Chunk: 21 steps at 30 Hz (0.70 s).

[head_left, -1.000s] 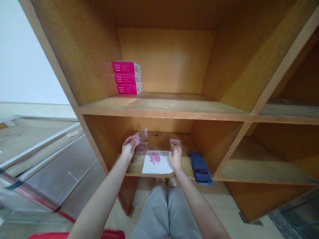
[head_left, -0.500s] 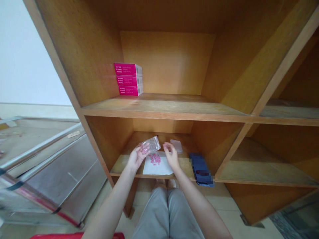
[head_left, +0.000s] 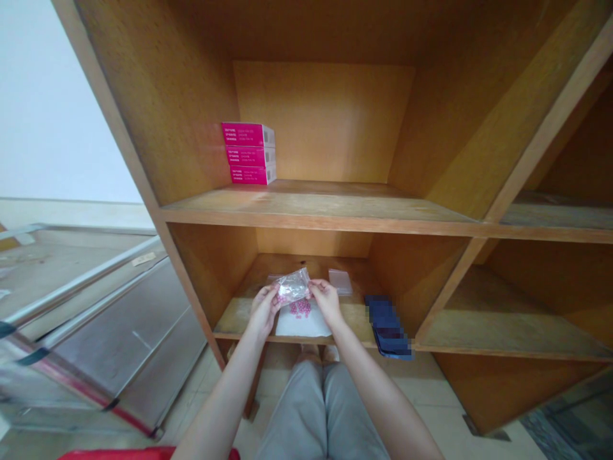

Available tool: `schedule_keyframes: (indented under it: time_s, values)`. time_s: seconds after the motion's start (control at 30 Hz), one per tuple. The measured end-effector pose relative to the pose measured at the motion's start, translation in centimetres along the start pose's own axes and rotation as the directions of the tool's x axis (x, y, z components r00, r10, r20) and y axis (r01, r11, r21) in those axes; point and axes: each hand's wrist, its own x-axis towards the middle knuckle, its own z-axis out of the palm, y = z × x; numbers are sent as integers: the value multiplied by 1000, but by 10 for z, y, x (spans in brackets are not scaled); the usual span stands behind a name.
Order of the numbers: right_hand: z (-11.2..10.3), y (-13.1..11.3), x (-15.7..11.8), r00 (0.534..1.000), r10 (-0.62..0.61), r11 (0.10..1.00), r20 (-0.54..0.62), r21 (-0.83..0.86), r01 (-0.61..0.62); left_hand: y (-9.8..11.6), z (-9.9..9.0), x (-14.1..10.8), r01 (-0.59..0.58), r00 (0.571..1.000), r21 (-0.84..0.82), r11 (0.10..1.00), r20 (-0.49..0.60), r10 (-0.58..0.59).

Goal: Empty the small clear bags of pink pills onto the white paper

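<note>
A clear plastic zip bag (head_left: 293,286) with some pink tablets in its lower left part is stretched between my two hands. My left hand (head_left: 264,308) is closed on the bag's left end. At the other end, my right hand (head_left: 325,299) pinches the edge near the bag's mouth. Below the bag, a small pile of pink tablets (head_left: 301,309) lies on a white sheet of paper (head_left: 301,324) on the lower shelf. Another clear bag (head_left: 340,281) lies flat behind my right hand.
Three pink boxes (head_left: 249,154) are stacked on the upper shelf (head_left: 325,203) at the left. A dark blue object (head_left: 387,324), partly blurred out, lies at the lower shelf's right front. A metal-framed case (head_left: 115,326) stands left of the cabinet; something red (head_left: 119,453) is below.
My right hand has moved left and taken hold of the bag's right end. The bag has turned flatter and is now held between both hands.
</note>
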Motion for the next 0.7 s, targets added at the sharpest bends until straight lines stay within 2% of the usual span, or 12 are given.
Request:
schedule_keyframes:
  time_s: [0.3,0.57,0.7]
  values:
    - [2,-7,-5,999,42,999,2,33,-42,2,-1,-2,-45,999,-14,999,3,45]
    - [0,-12,-8,989,105,994,102,31,-109,3,-4,-1,5,1000,37,999,31,-7]
    - [0,-11,-8,984,123,992,129,4,-125,4,-3,-3,-15,1000,88,996,23,13]
